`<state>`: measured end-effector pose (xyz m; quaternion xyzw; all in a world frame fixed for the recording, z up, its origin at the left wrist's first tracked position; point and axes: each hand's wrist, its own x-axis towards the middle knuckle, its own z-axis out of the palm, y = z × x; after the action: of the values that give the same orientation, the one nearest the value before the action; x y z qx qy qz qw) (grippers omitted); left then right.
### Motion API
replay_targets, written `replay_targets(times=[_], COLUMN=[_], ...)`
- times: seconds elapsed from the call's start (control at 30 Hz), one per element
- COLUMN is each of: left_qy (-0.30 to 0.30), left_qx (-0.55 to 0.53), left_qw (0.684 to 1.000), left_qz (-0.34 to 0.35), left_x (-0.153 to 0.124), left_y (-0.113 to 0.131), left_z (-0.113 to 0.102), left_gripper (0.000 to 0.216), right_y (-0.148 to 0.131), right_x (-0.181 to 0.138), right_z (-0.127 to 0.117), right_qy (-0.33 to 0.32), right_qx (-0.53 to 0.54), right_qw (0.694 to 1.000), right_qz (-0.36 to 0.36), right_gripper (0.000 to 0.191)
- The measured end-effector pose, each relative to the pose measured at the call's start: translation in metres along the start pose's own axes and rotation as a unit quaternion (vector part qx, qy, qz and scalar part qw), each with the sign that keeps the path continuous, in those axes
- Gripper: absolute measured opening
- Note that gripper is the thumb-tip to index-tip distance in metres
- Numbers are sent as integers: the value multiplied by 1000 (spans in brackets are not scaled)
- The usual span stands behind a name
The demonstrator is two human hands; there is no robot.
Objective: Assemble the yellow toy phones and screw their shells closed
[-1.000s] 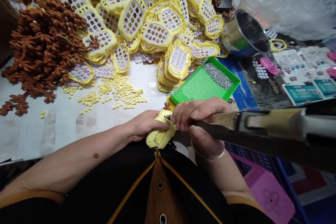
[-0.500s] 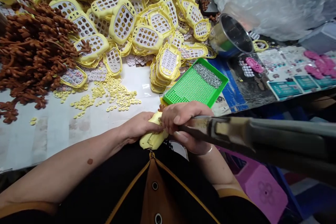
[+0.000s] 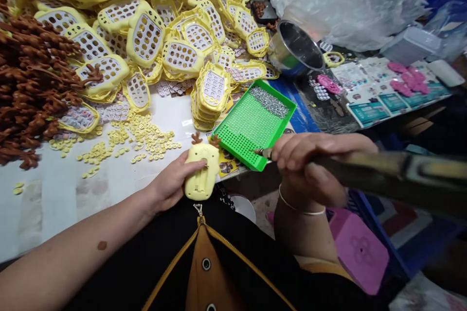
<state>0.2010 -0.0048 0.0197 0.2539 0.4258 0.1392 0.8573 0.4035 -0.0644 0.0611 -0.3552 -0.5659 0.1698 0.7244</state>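
My left hand point(image 3: 175, 177) grips a yellow plastic toy phone point(image 3: 199, 182) with brown antlers, its back facing up and the thumb across it. Screw holes and a long recess show on that back. In my right hand point(image 3: 310, 160) is a dark power screwdriver point(image 3: 379, 177), held sideways, its body blurred. The bit points left, over the near corner of a green perforated tray point(image 3: 260, 163), apart from the phone. Many small silver screws point(image 3: 269, 102) lie at the tray's far end.
Yellow shells point(image 3: 146, 34) are heaped at the back, brown antler pieces point(image 3: 32, 73) at the left. Small yellow buttons point(image 3: 146, 138) lie scattered on the table. A metal bowl point(image 3: 297, 48) and plastic bags point(image 3: 339, 5) are at the back right. A pink stool point(image 3: 359, 252) stands below.
My right hand has moved right with the screwdriver, away from the toy phone. The phone's back, covered by that hand before, is now in plain sight in my left hand.
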Motion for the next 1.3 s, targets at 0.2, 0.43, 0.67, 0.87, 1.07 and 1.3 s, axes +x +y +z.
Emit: replay_targets(times=[0.2, 0.43, 0.67, 0.87, 1.07, 1.3], left_qy=[2, 4, -9, 38, 86, 73], left_qx=[-6, -14, -51, -124, -150, -159], left_qw=[1000, 1000, 999, 989, 977, 975], left_qz=[-1, -1, 2, 72, 122, 135], left_x=[2, 5, 6, 6, 6, 7], left_y=[4, 4, 4, 1, -5, -8], left_z=[0, -1, -5, 0, 9, 8], left_gripper=[63, 70, 71, 63, 52, 55], right_y=[39, 46, 57, 31, -8, -2], right_x=[-11, -12, -15, -12, -22, -41], right_z=[-38, -40, -45, -29, 14, 34], right_qy=[102, 107, 71, 101, 17, -65], right_qx=[-64, -93, -69, -42, 47, 90], right_qw=[993, 990, 995, 994, 997, 990], right_qz=[-10, 19, 18, 9, 63, 84], right_gripper=[20, 18, 22, 19, 20, 32])
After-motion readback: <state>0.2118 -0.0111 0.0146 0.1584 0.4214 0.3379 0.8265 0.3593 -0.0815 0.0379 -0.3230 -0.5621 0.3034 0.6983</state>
